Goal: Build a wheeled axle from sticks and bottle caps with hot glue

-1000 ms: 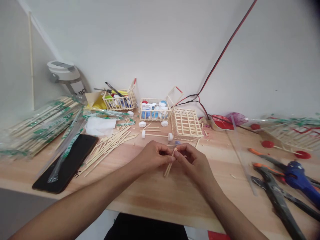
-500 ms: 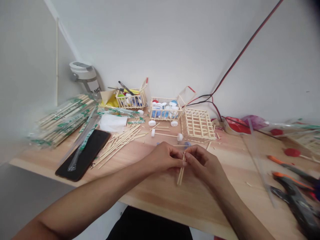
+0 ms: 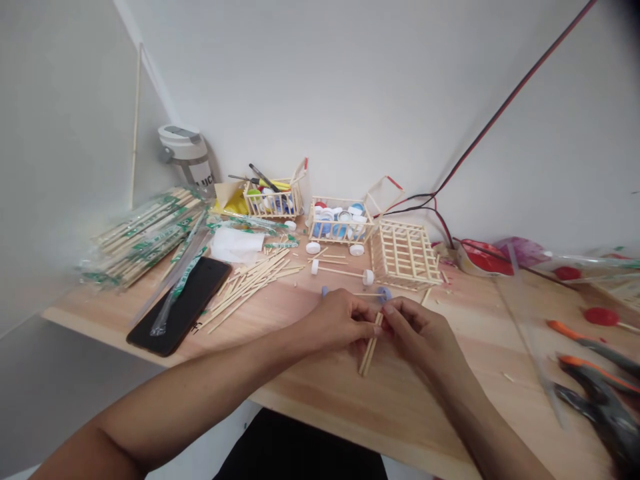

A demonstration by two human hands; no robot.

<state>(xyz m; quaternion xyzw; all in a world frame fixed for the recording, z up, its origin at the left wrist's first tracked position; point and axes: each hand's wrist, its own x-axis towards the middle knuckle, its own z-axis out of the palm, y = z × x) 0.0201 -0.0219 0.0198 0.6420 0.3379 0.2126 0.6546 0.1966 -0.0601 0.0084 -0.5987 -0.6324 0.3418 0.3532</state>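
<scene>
Two hands meet above the table [image 3: 400,413]. The left grip [image 3: 337,322] and the right grip [image 3: 417,330] are both closed, pinching wooden sticks [image 3: 369,353] between them. The sticks are thin and pale, and their lower ends point down toward the table without appearing to touch it. The exact number is hard to tell, though at least two show.

They should be light, stiff and easily snapped, and their smooth sides may slip or roll. The safest hold looks to be close to the pinch, not at the far ends.

Just beyond the right grip lies a blue bottle cap [image 3: 385,294], and a second blue cap [image 3: 325,291] lies beyond the left. Farther out is a stick axle [image 3: 340,272] with white caps on its ends, beside a slatted stick cage [image 3: 403,255]. Behind them stand a stick basket of bottle caps [image 3: 340,222] and a smaller basket [image 3: 274,200] holding caps and tools. To the left are loose sticks [image 3: 245,290], a black phone [image 3: 180,303], a tissue [image 3: 235,245] and wrapped bundles of sticks [image 3: 150,233]. Clamps [image 3: 600,407] lie at the right.
</scene>
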